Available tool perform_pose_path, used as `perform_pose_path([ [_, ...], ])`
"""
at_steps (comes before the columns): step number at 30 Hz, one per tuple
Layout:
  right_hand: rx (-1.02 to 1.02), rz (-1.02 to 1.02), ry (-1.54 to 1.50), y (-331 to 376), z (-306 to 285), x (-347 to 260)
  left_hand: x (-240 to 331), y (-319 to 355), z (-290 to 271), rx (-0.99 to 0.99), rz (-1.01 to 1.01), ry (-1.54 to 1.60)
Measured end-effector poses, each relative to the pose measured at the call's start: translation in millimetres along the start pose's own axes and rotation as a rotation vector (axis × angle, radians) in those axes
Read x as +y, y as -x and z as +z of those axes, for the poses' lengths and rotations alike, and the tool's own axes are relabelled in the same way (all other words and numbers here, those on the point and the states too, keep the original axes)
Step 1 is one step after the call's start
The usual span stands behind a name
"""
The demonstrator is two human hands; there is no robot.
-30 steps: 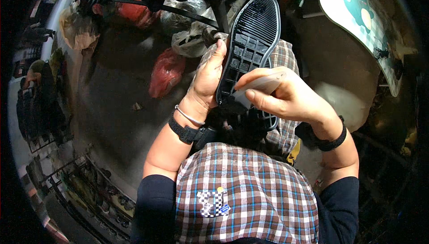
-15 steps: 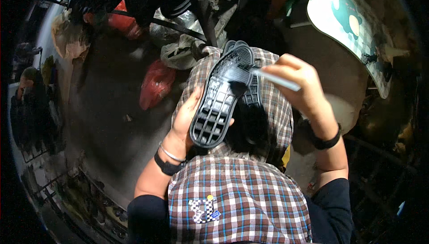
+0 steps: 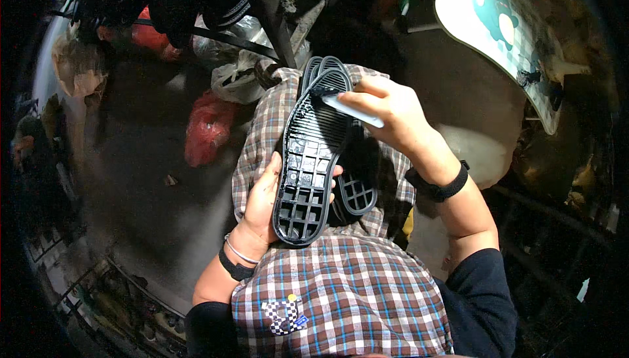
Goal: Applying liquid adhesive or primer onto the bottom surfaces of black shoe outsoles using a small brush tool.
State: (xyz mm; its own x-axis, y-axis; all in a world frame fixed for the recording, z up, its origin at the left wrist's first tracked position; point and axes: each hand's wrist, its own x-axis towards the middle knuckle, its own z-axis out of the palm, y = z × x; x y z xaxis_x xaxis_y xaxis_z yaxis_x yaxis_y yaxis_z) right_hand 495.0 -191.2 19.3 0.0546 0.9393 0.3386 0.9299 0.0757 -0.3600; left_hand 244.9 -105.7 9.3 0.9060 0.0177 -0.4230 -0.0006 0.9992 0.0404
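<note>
A black shoe sole (image 3: 304,161) lies lengthwise over my lap, ridged at its far end and gridded at its near end. My left hand (image 3: 262,197) grips its near half, the thumb along the left edge and fingertips showing at the right edge. My right hand (image 3: 390,109) pinches the pale flat handle of a brush (image 3: 359,113). The brush's dark head touches the ridged far part of the sole, near the tip. Wet-looking shine shows along the left side of those ridges. Under this sole, more black soles (image 3: 358,194) rest on my lap, partly hidden.
A plaid apron (image 3: 354,299) covers my lap. A pale table with a cartoon print (image 3: 485,10) stands at upper right. On the left floor lie a red plastic bag (image 3: 208,128) and a whitish plastic bag (image 3: 232,84). A metal frame post (image 3: 272,14) rises ahead.
The brush has moved from the middle of the sole up toward its far tip. My left hand and the sole sit slightly nearer me, and the view has shifted a little.
</note>
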Motion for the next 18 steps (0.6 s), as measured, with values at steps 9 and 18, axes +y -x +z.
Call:
perform_pose_path([
  [9,0.042,0.021,0.019,2.4,2.0,8.9,-5.0,-3.6,8.2,0.026,0.012,-0.053],
  [18,0.012,-0.004,0.046,1.7,3.8,6.8,-6.5,-1.9,4.3,0.013,0.038,-0.102],
])
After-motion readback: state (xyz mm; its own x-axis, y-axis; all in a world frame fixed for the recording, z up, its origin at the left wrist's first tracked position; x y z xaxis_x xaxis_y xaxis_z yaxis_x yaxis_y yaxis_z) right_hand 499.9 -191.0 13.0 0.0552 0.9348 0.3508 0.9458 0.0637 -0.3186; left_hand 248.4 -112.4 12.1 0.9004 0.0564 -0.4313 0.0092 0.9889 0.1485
